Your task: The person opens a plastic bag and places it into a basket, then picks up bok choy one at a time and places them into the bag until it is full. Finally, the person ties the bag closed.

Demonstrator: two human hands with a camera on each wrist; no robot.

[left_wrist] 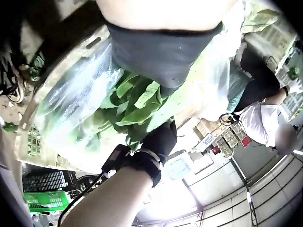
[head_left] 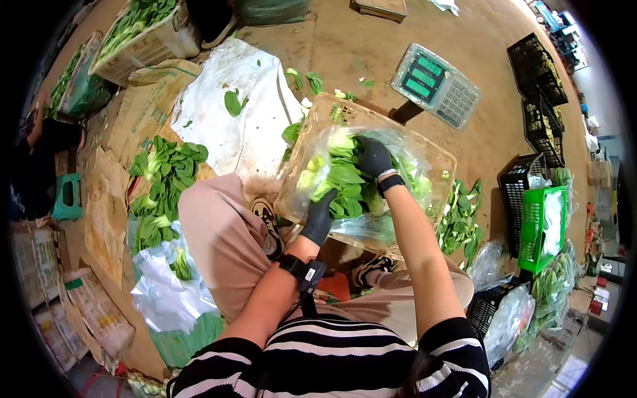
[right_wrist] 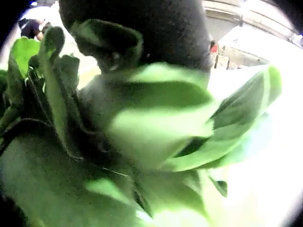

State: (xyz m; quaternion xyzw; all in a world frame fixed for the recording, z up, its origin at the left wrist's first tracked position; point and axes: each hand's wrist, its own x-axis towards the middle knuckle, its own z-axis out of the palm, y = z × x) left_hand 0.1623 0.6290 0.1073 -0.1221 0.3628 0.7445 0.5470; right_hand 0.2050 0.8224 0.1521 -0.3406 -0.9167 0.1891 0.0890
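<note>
Head view: from the left, we count one green stool, then one heap of leafy stalks and one white sheet spread on the floor. Next comes the left hand, dark-gloved, its forearm slanting up and rightward; it lies against the near side of the leafy greens, but we cannot tell whether its fingers are curled or straight. Those greens, too overlapped for us to count, sit inside one clear plastic bag lining one pale crate between the person's knees. The right hand, also gloved, reaches up and leftward onto their far side, its fingers angled down; leaves crowd the right wrist view, so we cannot tell whether it grips. Further right we find one scale display, one pile of loose greens beside the crate, and one bright green crate.
</note>
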